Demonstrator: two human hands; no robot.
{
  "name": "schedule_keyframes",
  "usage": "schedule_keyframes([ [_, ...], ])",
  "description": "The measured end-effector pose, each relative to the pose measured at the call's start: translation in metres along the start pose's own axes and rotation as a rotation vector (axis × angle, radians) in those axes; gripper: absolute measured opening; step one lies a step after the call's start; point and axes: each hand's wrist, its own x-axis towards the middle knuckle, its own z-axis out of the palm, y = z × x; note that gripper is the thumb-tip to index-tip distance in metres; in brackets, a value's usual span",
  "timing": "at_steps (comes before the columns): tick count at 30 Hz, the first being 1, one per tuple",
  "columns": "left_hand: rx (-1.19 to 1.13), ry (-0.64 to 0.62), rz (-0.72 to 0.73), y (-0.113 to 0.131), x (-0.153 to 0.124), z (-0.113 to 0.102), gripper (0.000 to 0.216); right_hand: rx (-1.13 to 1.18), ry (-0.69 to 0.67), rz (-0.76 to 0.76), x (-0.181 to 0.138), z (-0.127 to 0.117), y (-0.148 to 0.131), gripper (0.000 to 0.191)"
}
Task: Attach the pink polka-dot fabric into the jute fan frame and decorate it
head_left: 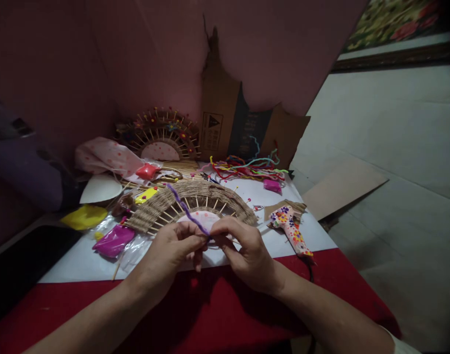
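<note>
My left hand (pixel 173 250) and my right hand (pixel 243 250) meet at the table's front, both pinching the lower end of a purple pipe cleaner (pixel 186 209). The pipe cleaner rises up and to the left from my fingertips. Just behind my hands lies a half-round fan frame (pixel 195 194) of wooden sticks woven with jute twine. Fingers of both hands are closed together around the purple strand.
A floral glue gun (pixel 291 231) lies to the right on white paper (pixel 313 231). Coloured pipe cleaners (pixel 247 167) are heaped at the back by a cardboard box (pixel 232 128). Pink (pixel 114 240) and yellow (pixel 84 216) clay bags sit left. A second decorated fan (pixel 160 132) stands behind.
</note>
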Motion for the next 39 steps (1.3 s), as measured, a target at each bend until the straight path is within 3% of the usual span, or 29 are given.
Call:
schedule_keyframes([
  [4,-0.065,-0.031,-0.048,0.002,-0.002,0.002,0.01,-0.024,-0.069,-0.13,0.001,-0.001,0.003,0.021],
  [8,-0.125,-0.069,-0.074,0.003,-0.002,0.003,0.014,-0.093,-0.046,-0.169,-0.001,-0.001,0.004,0.019],
  [15,-0.132,0.007,-0.031,0.005,0.001,0.004,0.009,-0.037,0.088,0.082,-0.001,0.004,0.0,0.012],
  [24,-0.188,-0.003,-0.082,0.008,-0.003,0.008,0.011,-0.226,0.043,-0.241,-0.005,0.001,0.009,0.022],
  [29,-0.188,-0.034,-0.063,0.006,-0.005,0.006,0.012,-0.283,0.013,-0.29,-0.006,0.001,0.011,0.024],
  [39,-0.148,-0.211,-0.081,0.011,-0.006,0.007,0.021,-0.123,0.108,-0.281,-0.003,-0.001,0.01,0.026],
])
